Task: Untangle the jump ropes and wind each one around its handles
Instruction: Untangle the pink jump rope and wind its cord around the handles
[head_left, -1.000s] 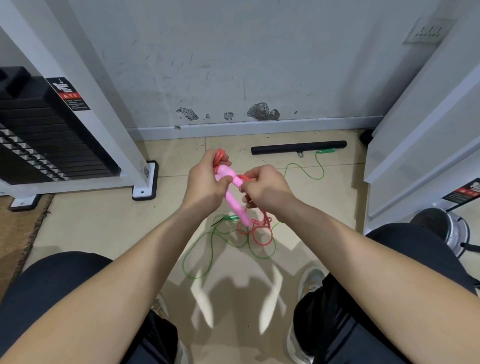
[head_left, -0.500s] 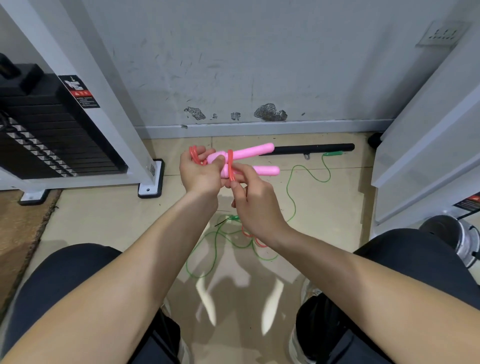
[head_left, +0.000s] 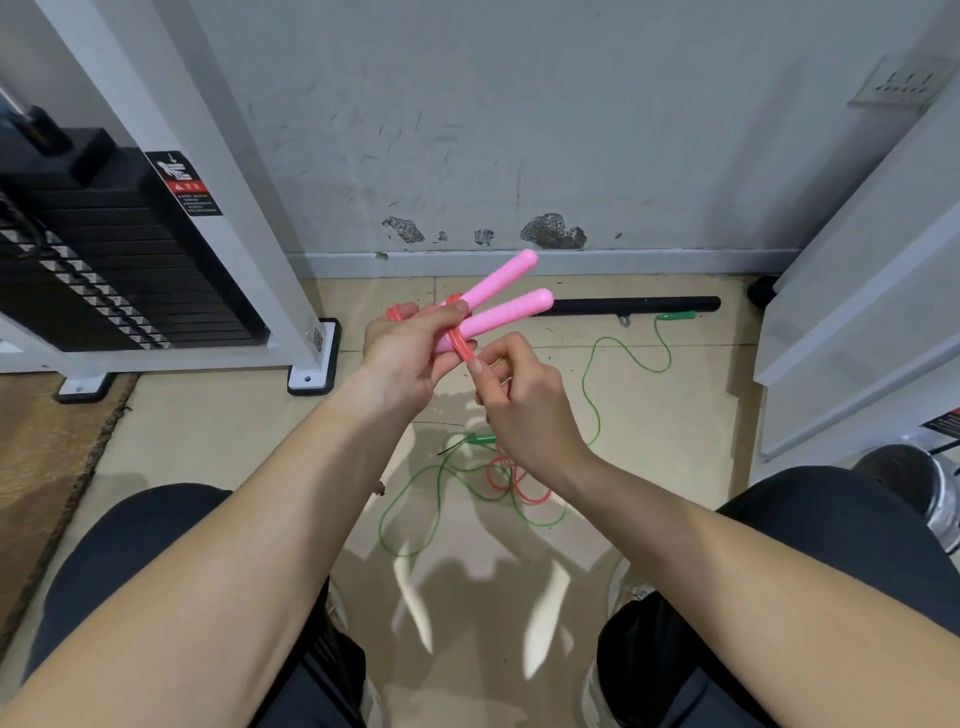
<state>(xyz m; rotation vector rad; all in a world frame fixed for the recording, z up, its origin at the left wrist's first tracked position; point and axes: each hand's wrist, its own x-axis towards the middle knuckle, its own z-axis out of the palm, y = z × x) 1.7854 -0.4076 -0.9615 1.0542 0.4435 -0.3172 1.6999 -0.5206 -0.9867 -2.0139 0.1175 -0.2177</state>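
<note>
pink handles are lying side by side in the gripping left hand, raised above the floor. the right hand is pinching the red cord crossing them. its slack is trailing into the green rope below, so a hard pull is likely risking a snag.

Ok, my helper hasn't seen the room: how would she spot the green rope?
Find the grey wall; a black bar lies at its base. The green rope runs from a green handle beside that bar toward the person. The cord tangled with it is red.
</note>
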